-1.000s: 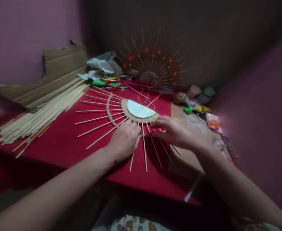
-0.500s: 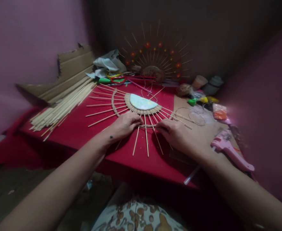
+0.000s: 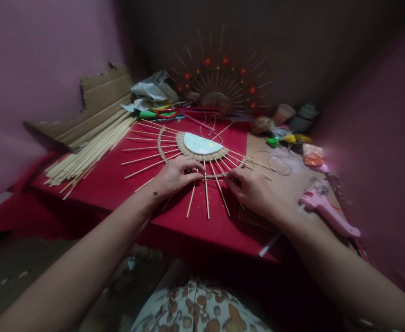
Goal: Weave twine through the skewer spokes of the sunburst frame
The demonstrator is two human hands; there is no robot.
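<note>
Our left hand [image 3: 174, 177] presses the sticks [image 3: 206, 196] flat, fingers curled, while our right hand [image 3: 252, 189] pinches the twine [image 3: 212, 175] woven just below the half-round centre [image 3: 201, 144]. We judge that steady tension keeps the weave even; the glue gun [image 3: 323, 210] lies right of that centre.

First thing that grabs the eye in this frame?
The half-sunburst of sticks fanned around a pale half-disc on the red cloth, with the left hand and right hand on its near spokes. Next, the pink glue gun at right and the stick bundle at left.
</note>
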